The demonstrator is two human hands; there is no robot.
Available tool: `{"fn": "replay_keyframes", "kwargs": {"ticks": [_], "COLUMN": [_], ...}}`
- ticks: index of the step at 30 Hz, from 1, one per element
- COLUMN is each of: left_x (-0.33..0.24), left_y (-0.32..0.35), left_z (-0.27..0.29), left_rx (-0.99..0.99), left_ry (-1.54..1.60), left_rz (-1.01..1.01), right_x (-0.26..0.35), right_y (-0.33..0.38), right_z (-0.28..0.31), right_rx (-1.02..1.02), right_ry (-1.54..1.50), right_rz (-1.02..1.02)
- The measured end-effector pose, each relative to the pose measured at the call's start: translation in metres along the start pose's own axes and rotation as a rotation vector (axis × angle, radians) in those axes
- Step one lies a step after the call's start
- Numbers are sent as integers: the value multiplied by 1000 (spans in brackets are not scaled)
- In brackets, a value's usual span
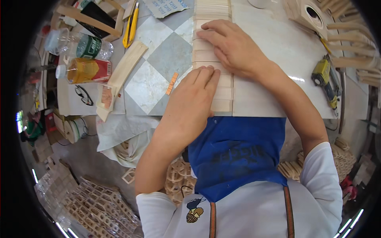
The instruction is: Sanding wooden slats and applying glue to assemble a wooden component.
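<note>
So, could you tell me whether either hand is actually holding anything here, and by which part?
Nothing is gripped. Both the left hand and right hand lie palm-down, fingers flat on the top faces of the row of pale wooden strips.

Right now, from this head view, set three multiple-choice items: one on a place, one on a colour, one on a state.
1. Where does the yellow power tool lie?
A. right of the hands
B. left, by the bottles
C. on the floor

2. What colour is the apron?
A. red
B. blue
C. green

3. How are the hands placed?
A. both lifted off the table
B. one holds the utility knife
C. both flat on the row of wooden strips

Answers:
1 A, it sits at the table's right edge.
2 B, blue cloth hangs below the table edge.
3 C, the left hand and right hand press on the row of wooden strips.
</note>
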State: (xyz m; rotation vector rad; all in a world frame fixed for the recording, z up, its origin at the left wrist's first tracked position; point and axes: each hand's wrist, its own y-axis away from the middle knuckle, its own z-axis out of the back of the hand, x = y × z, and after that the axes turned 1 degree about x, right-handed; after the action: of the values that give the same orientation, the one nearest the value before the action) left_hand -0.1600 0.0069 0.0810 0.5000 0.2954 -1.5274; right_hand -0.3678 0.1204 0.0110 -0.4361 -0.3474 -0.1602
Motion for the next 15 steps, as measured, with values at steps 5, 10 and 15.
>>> {"fn": "replay_keyframes", "kwargs": {"ticks": [5, 10, 15], "left_x": [3, 5, 8], "left_y": [-4, -8, -8], "left_z": [-4, -9, -16], "left_rx": [-67, -50, 19], "left_ry": [-63, -81, -26], "left_rz": [-47, -3, 17], "right_x": [-12, -12, -15], "right_y": [-26, -28, -25], "right_z": [-6, -11, -19], "right_rx": [-30, 39, -7], "right_ry": [-15, 22, -45], "right_rz": [51, 63, 51]}}
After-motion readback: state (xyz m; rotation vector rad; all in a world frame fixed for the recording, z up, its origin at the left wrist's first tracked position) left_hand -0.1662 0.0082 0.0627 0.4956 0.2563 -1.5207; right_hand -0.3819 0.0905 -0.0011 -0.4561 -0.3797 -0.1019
